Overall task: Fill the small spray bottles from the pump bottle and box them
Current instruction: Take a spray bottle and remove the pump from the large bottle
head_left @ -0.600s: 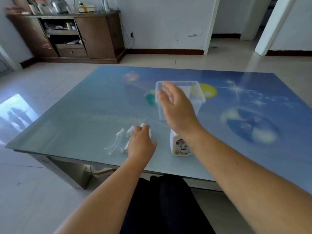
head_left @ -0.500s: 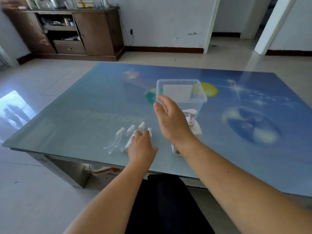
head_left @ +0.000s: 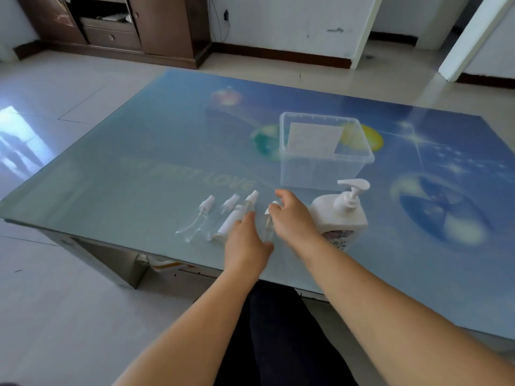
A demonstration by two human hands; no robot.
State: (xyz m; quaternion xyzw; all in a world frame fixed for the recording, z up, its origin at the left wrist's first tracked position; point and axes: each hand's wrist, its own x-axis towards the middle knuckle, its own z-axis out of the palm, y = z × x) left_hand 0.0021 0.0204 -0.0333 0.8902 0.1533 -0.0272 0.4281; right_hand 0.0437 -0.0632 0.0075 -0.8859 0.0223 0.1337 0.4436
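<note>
Right hand (head_left: 292,218) has dropped from the clear box (head_left: 320,174) onto a spray bottle (head_left: 269,218), fingers curled round it. Left hand (head_left: 245,243), fingers straight, touches the other small bottles (head_left: 223,218) on the counter (head_left: 139,176). Box holds only a paper sheet (head_left: 313,139); pump bottle (head_left: 341,215) stands beside.

The table (head_left: 139,174) at the centre of the frame has a glossy glass top over a smooth printed blue picture. The storage box (head_left: 323,174) above centre is clear, smooth plastic with a white paper label inside. The pump bottle (head_left: 338,215) just below it looks like opaque white plastic, faintly shiny. The small spray bottles (head_left: 200,221) left of my hands are clear plastic with white caps. The cabinet (head_left: 167,26) at upper left is dark, polished wood. The floor tiles (head_left: 55,302) gleam.
</note>
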